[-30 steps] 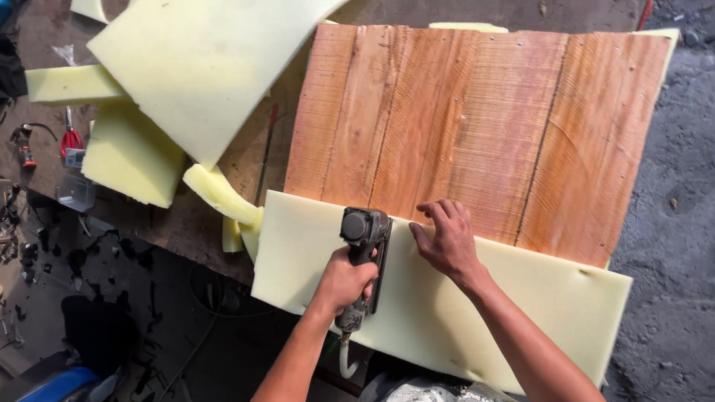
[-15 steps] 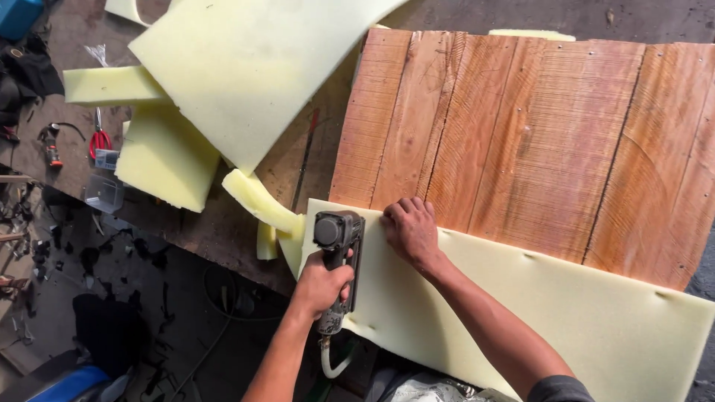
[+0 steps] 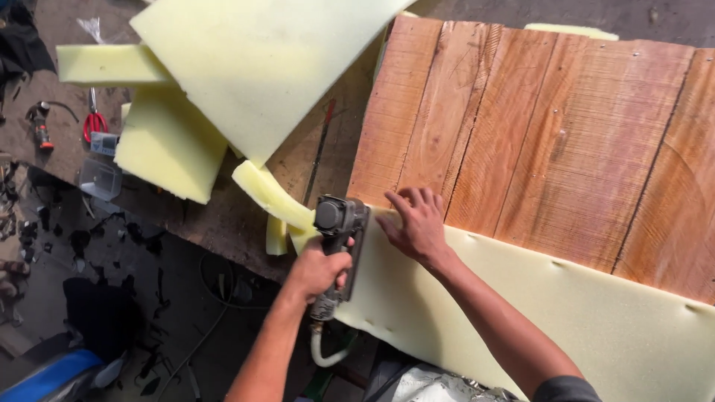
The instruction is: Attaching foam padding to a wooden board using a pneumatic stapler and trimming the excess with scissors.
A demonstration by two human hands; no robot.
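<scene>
Head view, the only one: left hand point(image 3: 319, 269) is wrapped tight around the grip of a dark pneumatic staple gun point(image 3: 339, 242), nose of the tool pointing away from the wrist onto the top edge of a pale yellow foam strip point(image 3: 521, 320). A white air hose point(image 3: 322, 351) curls out just below the fist. Right hand point(image 3: 418, 223) holds nothing, lies flat with fingers spread, pressing the foam strip down right beside the gun's nose, where the foam meets the wooden plank panel point(image 3: 551, 141). Dimples run along the foam edge to the far side of the right hand, probably staples already in. Risks, judged from this: the pressing fingers sit very close to the firing end, so a slip or recoil could put a staple in a fingertip. This end of the foam looks to overhang the panel corner, so a shot here may miss wood and go through foam only. If the flat hand eases off, the foam could creep and fasten crooked. The hose hangs over the bench edge beneath the fist and could snag and jerk the tool. Beyond the gun, loose foam offcuts point(image 3: 171, 145) and a big foam sheet point(image 3: 261, 67) crowd the workbench point(image 3: 216, 216); a curled scrap touches the strip's end and might get pinned under it. Red-handled scissors point(image 3: 94, 123) lie well off, no concern.
</scene>
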